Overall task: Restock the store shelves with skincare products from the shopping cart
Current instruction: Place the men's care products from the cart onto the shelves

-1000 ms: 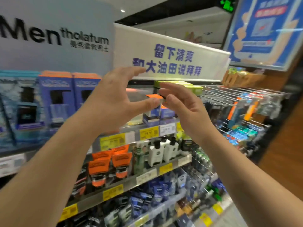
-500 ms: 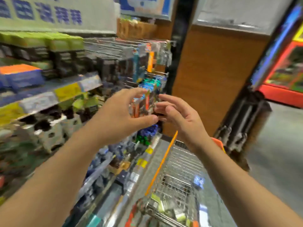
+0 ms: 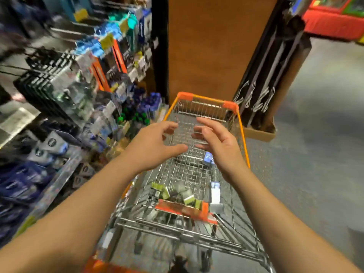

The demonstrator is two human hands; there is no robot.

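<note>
Both hands over the cart [image 3: 243, 134], left hand [image 3: 152, 147] and right hand [image 3: 220, 143] spread, no grip on anything. Green boxes [image 3: 173, 192] lie at six o'clock on the cart floor: light, stiff card, I'd guess; pinch one across its flat sides.

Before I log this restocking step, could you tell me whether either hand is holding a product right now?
No: the left hand and right hand hover empty over the shopping cart, while the green boxes lie on its floor.
</note>
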